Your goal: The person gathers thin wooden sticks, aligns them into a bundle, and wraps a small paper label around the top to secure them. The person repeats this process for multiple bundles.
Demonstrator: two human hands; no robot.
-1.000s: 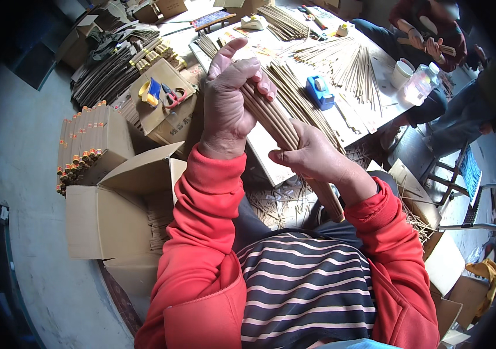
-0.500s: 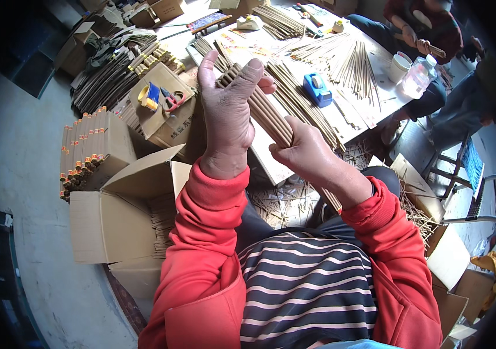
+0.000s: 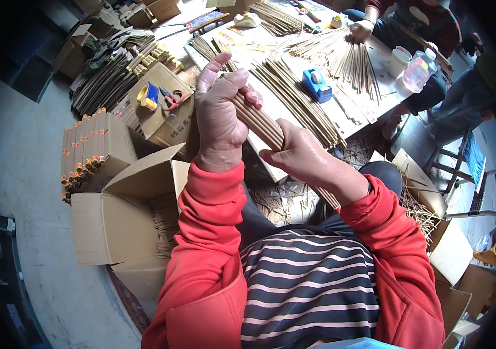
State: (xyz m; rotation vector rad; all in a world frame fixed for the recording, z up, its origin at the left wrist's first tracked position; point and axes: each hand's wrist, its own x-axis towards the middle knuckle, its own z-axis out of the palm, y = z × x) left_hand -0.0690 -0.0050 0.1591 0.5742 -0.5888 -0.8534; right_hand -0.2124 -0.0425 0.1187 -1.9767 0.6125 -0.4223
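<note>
A bundle of thin brown sticks (image 3: 261, 126) slants between my two hands, above the near edge of the white table. My left hand (image 3: 220, 110) is curled round the bundle's upper end, its thumb across the sticks and one finger raised; the tips there are mostly covered. Lower down, my right hand (image 3: 303, 152) grips the sticks with its thumb pressed along them. Their lower end, with a bit of red and yellow, shows beneath my right wrist.
On the white table (image 3: 266, 158) lie loose sticks (image 3: 300, 102), a fan of sticks (image 3: 349, 61) and a blue tape dispenser (image 3: 316, 86). A white cup (image 3: 398, 62) and clear bottle (image 3: 419, 71) stand right. Left are an open carton (image 3: 125, 230), scissors (image 3: 171, 100) and stacked wrapped bundles (image 3: 83, 148).
My left hand has closed further over the bundle's upper end, and both hands have shifted slightly left. A co-worker's hand has come onto the fan of sticks on the table.
</note>
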